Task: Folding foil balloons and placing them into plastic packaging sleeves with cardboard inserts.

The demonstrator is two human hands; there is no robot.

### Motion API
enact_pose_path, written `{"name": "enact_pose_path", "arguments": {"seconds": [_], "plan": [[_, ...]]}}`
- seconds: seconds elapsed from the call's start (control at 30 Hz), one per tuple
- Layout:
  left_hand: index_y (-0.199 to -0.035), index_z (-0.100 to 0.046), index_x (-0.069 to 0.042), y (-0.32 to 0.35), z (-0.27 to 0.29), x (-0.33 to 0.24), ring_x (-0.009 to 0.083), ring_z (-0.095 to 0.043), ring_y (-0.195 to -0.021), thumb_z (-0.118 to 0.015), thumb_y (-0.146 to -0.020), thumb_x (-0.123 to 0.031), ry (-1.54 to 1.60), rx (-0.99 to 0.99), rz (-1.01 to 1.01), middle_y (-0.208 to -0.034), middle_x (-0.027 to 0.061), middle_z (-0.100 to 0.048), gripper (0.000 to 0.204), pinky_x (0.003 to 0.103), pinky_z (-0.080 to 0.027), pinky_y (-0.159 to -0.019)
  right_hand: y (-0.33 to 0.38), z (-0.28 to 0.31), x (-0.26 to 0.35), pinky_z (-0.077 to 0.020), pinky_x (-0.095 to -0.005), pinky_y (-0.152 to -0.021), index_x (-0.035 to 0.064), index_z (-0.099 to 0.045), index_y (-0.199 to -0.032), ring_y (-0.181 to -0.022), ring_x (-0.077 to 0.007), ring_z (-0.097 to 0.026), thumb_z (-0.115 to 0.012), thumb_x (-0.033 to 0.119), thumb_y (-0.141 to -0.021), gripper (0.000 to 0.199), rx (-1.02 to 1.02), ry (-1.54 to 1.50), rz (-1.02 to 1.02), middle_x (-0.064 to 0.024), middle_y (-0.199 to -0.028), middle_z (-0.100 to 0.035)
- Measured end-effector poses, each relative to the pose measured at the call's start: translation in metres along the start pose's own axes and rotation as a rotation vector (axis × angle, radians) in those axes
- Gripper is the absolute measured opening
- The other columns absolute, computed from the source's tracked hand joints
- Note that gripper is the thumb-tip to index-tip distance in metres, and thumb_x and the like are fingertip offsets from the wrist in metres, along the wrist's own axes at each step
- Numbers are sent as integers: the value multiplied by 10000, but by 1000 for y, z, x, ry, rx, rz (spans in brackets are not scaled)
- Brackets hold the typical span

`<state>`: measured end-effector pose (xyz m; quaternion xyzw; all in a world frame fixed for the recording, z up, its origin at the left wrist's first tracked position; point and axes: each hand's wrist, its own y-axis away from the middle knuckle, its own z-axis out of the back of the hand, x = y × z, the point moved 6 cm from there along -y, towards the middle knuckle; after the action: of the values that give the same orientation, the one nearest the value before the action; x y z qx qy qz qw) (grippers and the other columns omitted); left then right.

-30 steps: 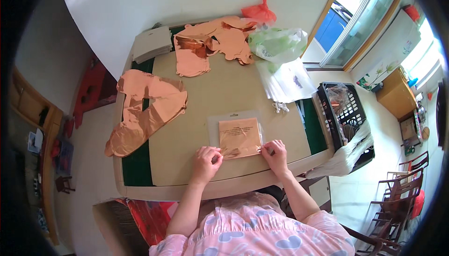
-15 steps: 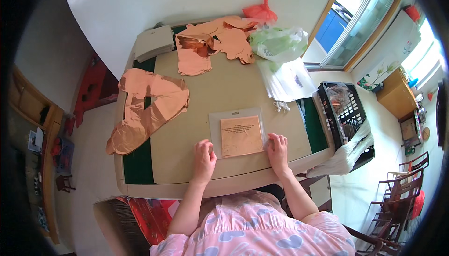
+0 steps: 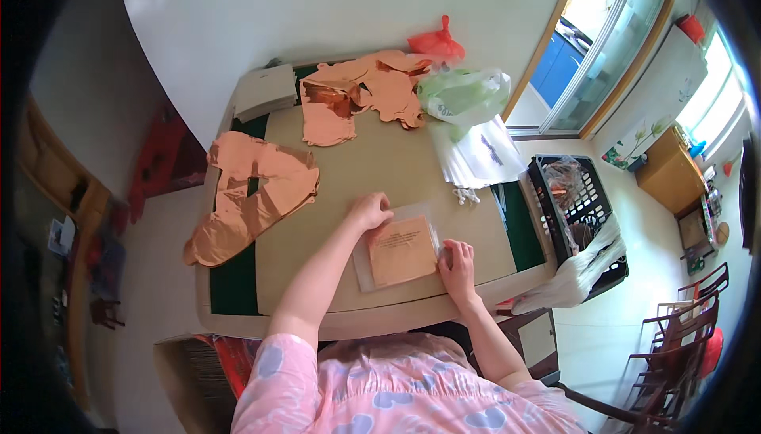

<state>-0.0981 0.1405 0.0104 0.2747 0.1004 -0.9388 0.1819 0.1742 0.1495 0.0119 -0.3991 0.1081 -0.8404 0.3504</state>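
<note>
A clear plastic bag (image 3: 365, 273) lies tilted on the table before me, with a folded copper-coloured foil sheet (image 3: 400, 263) inside it. Dark print shows on its upper part. My left hand (image 3: 370, 212) reaches across to the bag's upper left corner, its fingers closed on the edge there. At the right edge, my right hand (image 3: 457, 267) has curled fingers, the thumb against the plastic. Its fingertips are partly hidden. To the left lies a flat copper-coloured foil balloon (image 3: 273, 168). More foil balloons (image 3: 372, 85) are heaped at the table's far side.
A stack of pale cards (image 3: 265, 91) stands at the far left corner. Far right are a red bag (image 3: 437, 42), a pale green plastic bag (image 3: 468, 95) and clear sleeves (image 3: 483, 156). A black crate (image 3: 571, 212) with white strands (image 3: 583, 275) adjoins the table's right edge.
My left hand has moved up and right to the bag's upper left corner. The bag with the folded foil has turned anticlockwise. My right hand stays by its right edge.
</note>
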Motion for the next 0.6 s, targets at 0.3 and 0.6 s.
{"name": "enact_pose_path", "arguments": {"seconds": [0.3, 0.6], "plan": [[-943, -602, -68, 61, 152, -98, 244, -636, -737, -619, -893, -120, 203, 90, -173, -790, 122, -650, 75, 335, -502, -686, 9, 5, -29, -493, -258, -682, 68, -569, -1162, -783, -129, -582, -578, -12, -893, 280, -130, -302, -207, -74, -987, -610], [-1049, -671, -72, 172, 177, -41, 319, -674, -889, -562, -884, -46, -63, -182, -207, -936, 145, -699, 199, 401, -537, -763, 5, -3, -18, -466, -383, -834, 22, -601, -1038, -935, -282, -553, -555, -16, -826, 221, 9, -176, -98, -131, -977, -601]]}}
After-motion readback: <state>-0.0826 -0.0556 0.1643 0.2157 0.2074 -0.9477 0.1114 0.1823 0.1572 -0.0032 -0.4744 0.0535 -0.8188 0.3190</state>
